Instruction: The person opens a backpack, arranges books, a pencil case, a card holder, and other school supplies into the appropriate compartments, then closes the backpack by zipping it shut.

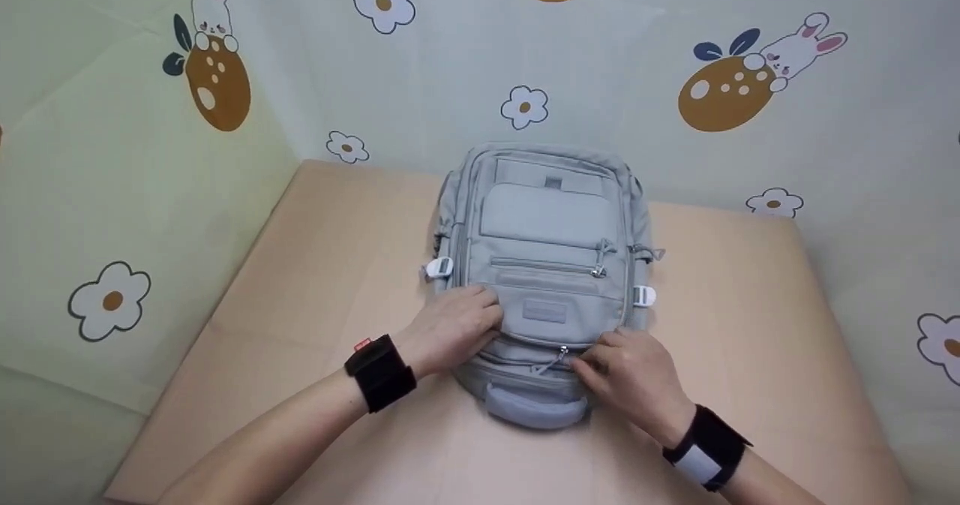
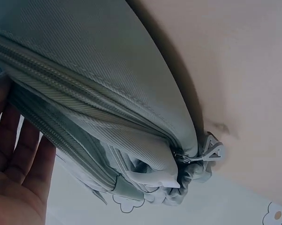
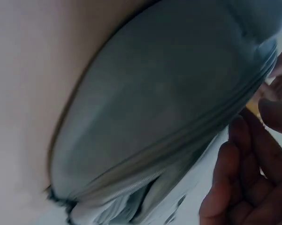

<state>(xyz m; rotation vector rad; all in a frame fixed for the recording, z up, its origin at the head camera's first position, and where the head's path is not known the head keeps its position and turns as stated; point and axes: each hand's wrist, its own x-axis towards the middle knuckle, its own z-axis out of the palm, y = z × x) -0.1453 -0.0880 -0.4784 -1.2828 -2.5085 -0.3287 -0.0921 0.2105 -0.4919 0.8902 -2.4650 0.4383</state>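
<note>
A light grey backpack (image 1: 559,212) lies with its front panel up and its padded top handle (image 1: 536,407) toward me. My left hand (image 1: 457,329) grips the edge of the front pocket on the left. In the left wrist view, the left fingers (image 2: 30,150) lie at the zipped fabric edge. My right hand (image 1: 634,374) pinches the fabric at the right end of the pocket, just beside a zipper pull (image 1: 562,351). Seen from the right wrist, the right thumb (image 3: 274,117) and bent fingers are at the bag's zipped edge; what lies between their tips is hidden.
The bag rests on a tan tabletop (image 1: 750,325). White strap buckles (image 1: 439,267) stick out at both its sides. Pale cloth (image 1: 450,62) printed with rabbits and flowers hangs behind the table and along both sides. Black bands (image 1: 381,374) circle both wrists.
</note>
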